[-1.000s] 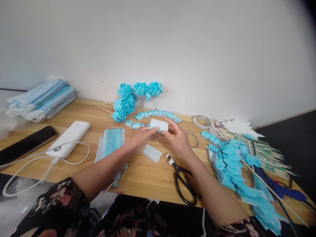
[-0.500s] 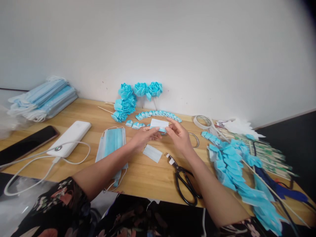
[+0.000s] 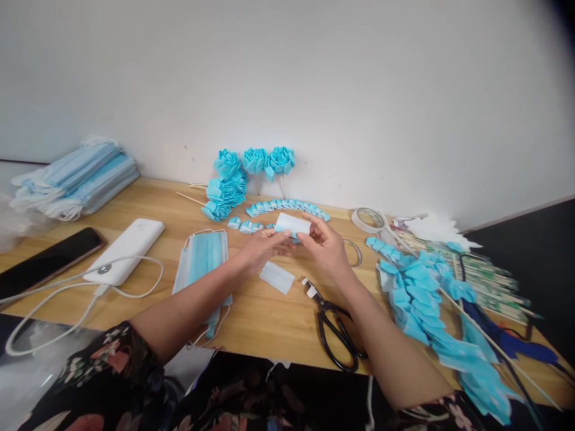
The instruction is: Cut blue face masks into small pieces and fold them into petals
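Both hands meet above the middle of the wooden table [image 3: 269, 323]. My left hand [image 3: 260, 248] and my right hand [image 3: 324, 245] pinch a small pale blue-white piece of mask fabric [image 3: 293, 225] between fingertips, one at each end. Just below them a second cut piece [image 3: 277, 277] lies flat on the wood. A whole blue face mask [image 3: 203, 258] rests left of my left wrist. Black scissors [image 3: 335, 329] lie under my right forearm, blades pointing toward the hands.
Blue fabric roses [image 3: 254, 163] lean on the wall, with a curved row of folded petals [image 3: 287, 208] before them. Mask stack [image 3: 76, 178], phone [image 3: 47, 258] and power bank [image 3: 126, 242] with cable sit left. Tape rolls [image 3: 367, 219], blue strips [image 3: 422, 299] and sticks lie right.
The fabric piece has tilted and shifted slightly right between my fingertips. My right hand's fingers have drawn closer to it. Nothing else on the table moved.
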Demonstrator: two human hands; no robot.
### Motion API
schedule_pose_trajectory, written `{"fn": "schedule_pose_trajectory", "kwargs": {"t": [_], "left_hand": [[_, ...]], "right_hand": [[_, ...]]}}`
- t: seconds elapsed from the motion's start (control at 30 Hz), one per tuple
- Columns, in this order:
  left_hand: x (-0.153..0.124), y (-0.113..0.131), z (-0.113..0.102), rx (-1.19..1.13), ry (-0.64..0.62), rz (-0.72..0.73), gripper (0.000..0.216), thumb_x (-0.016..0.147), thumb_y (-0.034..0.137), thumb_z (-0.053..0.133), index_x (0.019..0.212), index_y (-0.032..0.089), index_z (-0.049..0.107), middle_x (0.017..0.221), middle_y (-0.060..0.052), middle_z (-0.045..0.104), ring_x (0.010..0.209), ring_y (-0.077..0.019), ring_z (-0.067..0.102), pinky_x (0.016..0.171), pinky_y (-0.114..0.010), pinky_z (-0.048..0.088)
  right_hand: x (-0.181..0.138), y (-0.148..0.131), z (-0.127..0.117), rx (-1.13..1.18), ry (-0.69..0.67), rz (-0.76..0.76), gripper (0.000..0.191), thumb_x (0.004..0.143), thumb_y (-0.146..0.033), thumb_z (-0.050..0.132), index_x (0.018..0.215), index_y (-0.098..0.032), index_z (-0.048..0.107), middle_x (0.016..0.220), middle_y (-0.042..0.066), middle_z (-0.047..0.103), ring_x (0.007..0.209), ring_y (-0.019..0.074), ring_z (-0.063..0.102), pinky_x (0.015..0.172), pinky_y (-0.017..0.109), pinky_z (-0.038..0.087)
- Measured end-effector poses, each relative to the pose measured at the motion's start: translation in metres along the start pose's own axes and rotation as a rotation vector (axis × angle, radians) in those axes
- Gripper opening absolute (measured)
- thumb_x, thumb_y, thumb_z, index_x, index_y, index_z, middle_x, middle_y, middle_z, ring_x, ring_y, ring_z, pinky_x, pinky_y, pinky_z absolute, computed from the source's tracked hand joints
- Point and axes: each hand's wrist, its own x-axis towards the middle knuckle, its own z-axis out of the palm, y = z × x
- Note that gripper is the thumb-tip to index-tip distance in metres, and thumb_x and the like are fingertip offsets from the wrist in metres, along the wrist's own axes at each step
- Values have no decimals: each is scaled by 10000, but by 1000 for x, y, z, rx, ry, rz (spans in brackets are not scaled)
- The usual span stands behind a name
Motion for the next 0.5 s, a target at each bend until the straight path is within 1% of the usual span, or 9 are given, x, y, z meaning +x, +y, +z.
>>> {"fn": "schedule_pose_trajectory", "kwargs": {"t": [0.1,0.17,0.23,0.3,0.33,0.4,0.5], "left_hand": [[-1,-2,1,25,17,-19,378,661,441,813,805,105,717,800,-87,711,797,-182,642,750,-316,477],[-2,0,1,22,34,-16,373,668,439,808,781,96,713,794,-94,713,793,-185,646,748,-315,476],[-2,4,0,-9,56,-11,349,676,411,804,791,97,707,804,-95,716,787,-186,651,736,-309,473],[-2,8,-1,-55,77,-21,311,676,366,804,805,104,697,817,-90,718,771,-180,657,718,-298,466],[-2,10,-1,-79,85,-30,295,670,345,806,804,109,690,812,-84,717,753,-175,656,707,-293,462],[-1,12,-2,-115,86,-42,273,660,321,806,789,117,679,784,-69,710,707,-159,644,680,-283,455],[0,9,-4,-128,57,-57,246,665,323,789,752,128,666,726,-50,691,654,-141,618,643,-273,440]], "right_hand": [[0,-1,1,-3,19,-10,468,809,-289,648,1271,-233,609,778,-29,502,658,118,511,625,253,444],[0,-2,-1,-27,4,-25,449,830,-291,632,1274,-236,603,792,-20,545,684,129,543,655,268,468],[1,-2,-4,-76,-4,-75,416,874,-287,578,1288,-248,588,864,9,617,765,156,593,716,299,501],[2,-3,-9,-158,10,-185,392,906,-255,522,1294,-270,577,1020,48,661,928,199,618,801,349,520],[4,-3,-11,-213,18,-256,392,909,-232,508,1291,-283,576,1110,62,657,1024,221,605,853,382,516],[6,-2,-14,-329,23,-399,402,896,-186,512,1274,-305,581,1252,68,617,1177,253,543,970,454,469],[7,-2,-15,-427,-6,-540,404,875,-140,529,1229,-320,604,1341,56,565,1261,267,488,1073,518,376]]}}
